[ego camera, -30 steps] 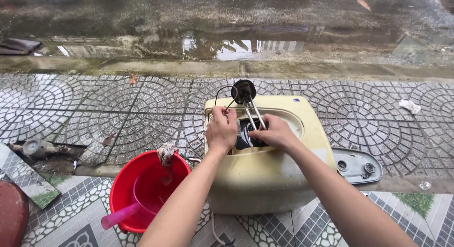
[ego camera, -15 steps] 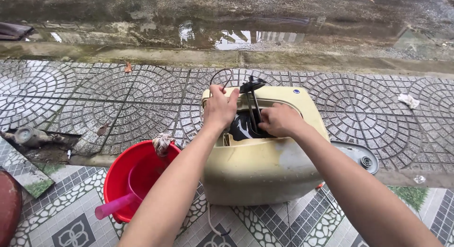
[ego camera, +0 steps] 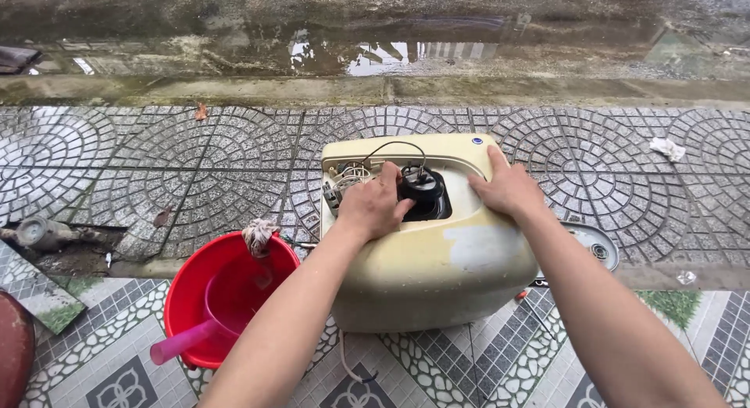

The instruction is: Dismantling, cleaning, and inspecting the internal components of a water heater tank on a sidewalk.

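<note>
A cream plastic appliance housing (ego camera: pixel 437 260) stands on the patterned paving in front of me, its upper face opened. Inside the opening sit a black round part (ego camera: pixel 426 191), white wires (ego camera: pixel 348 178) and a thin black wire loop (ego camera: pixel 398 146). My left hand (ego camera: pixel 375 205) reaches into the opening, fingers curled around the left side of the black part. My right hand (ego camera: pixel 508 188) lies flat on the housing's upper right face, fingers spread toward the back edge, holding nothing.
A red bucket (ego camera: pixel 195 287) with a pink scoop (ego camera: pixel 187 338) inside and a rag (ego camera: pixel 258 236) on its rim stands left of the housing. A grey metal plate (ego camera: pixel 594 248) lies to the right. A wet concrete gutter runs along the far side.
The black part with its metal prongs, earlier raised above the housing, now sits down in the opening. My right hand has left the opening and rests on the housing's right face.
</note>
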